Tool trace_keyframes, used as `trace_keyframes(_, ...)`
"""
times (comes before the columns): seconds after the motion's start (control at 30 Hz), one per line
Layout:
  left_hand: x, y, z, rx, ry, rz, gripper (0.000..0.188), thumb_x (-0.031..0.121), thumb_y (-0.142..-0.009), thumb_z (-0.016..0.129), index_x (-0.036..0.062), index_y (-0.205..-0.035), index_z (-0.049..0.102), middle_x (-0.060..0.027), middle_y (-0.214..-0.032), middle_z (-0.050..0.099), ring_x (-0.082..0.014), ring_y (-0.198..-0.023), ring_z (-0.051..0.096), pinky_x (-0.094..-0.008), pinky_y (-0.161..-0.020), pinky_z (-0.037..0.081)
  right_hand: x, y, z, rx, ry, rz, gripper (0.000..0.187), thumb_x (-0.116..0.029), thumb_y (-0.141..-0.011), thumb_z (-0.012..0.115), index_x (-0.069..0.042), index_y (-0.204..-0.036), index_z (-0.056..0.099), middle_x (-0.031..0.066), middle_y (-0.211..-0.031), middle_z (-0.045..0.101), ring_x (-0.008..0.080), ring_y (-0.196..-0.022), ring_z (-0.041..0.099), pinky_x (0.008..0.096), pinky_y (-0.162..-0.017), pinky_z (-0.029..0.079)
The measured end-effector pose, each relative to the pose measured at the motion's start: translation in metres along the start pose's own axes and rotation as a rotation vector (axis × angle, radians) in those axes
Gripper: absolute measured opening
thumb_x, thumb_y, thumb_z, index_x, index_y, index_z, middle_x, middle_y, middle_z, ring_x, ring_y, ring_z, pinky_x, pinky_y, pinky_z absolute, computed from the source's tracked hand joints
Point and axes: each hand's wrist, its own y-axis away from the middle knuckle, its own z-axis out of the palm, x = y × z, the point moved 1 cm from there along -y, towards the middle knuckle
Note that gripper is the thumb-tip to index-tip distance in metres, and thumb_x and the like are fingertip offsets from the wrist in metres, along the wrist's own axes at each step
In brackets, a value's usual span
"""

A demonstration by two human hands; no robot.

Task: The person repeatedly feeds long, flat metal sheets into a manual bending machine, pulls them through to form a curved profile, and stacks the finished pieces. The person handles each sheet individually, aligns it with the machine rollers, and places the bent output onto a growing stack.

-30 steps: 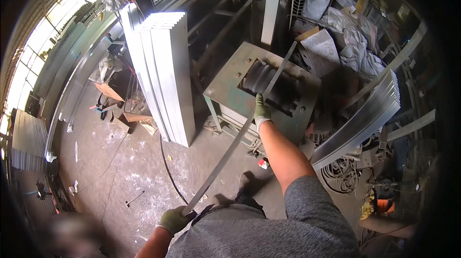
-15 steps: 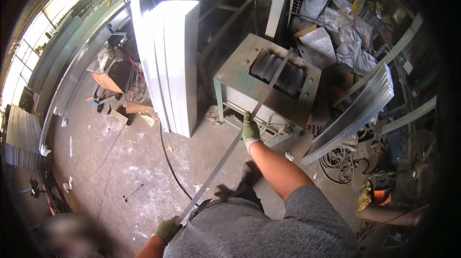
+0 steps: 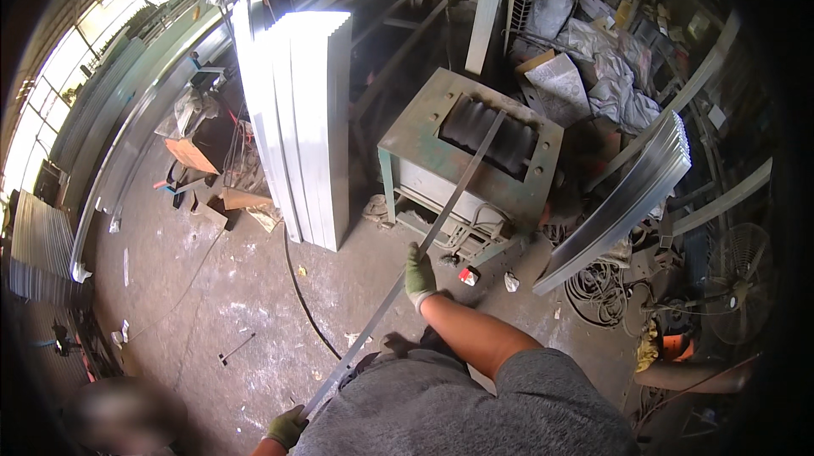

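A long, flat grey metal bar (image 3: 386, 299) runs slantwise from my lower left side to the machine ahead. My left hand (image 3: 287, 427), in a green glove, is closed round its near end. Farther along, my right hand (image 3: 419, 276) grips the same bar, also in a green glove. The far end of the bar lies over or just above the dark, ridged opening (image 3: 475, 138) in the top of the box-shaped metal machine (image 3: 415, 121); I cannot tell whether it touches.
A tall stack of shiny metal profiles (image 3: 318, 134) stands left of the machine, another stack (image 3: 623, 201) leans to its right. A black cable (image 3: 309, 307) crosses the floor. Coiled cables (image 3: 596, 293) and a fan (image 3: 736, 282) are at right. A blurred shape (image 3: 127, 414) fills the lower left.
Both hands have drawn the bar back toward me, down and to the left. Its far end has come nearer across the machine's opening. A red and white scrap now shows on the floor.
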Motion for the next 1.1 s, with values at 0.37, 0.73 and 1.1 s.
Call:
trace_keyframes(0.37,0.24,-0.155,-0.028,-0.024,-0.235,0.03,0.029,0.03,-0.106,0.064,0.015,-0.129,0.071,-0.0259,-0.109,0.081,-0.0529,-0.105,0.077,-0.0622,-0.092,0.062,-0.088,-0.2,-0.092,0.055,0.048,0.006,0.118,-0.096,-0.103,0.038,0.008,-0.149,0.065,0.0358,-0.149,0.069,0.0523,-0.142,0.065,0.0512,-0.117,0.052)
trace_keyframes(0.73,0.489,-0.425,-0.004,0.053,-0.273,0.269,0.037,0.031,-0.101,0.063,0.0012,-0.117,0.078,-0.0338,-0.112,0.08,-0.052,-0.11,0.077,-0.0574,-0.098,0.063,0.14,-0.103,-0.162,0.014,-0.568,0.746,0.084,-0.094,-0.103,0.047,-0.014,-0.114,0.07,-0.0012,-0.084,0.064,0.016,-0.063,0.059,0.0358,-0.06,0.048)
trace_keyframes(1.1,0.706,-0.651,0.006,-0.003,-1.099,0.608,0.031,0.021,-0.106,0.063,0.0067,-0.119,0.087,-0.02,-0.123,0.085,-0.0397,-0.115,0.082,-0.0503,-0.098,0.066,0.348,-0.042,-0.427,0.264,0.334,0.442,0.07,-0.055,-0.121,0.039,0.003,-0.112,0.076,0.0277,-0.103,0.08,0.0416,-0.085,0.081,0.0541,-0.088,0.062)
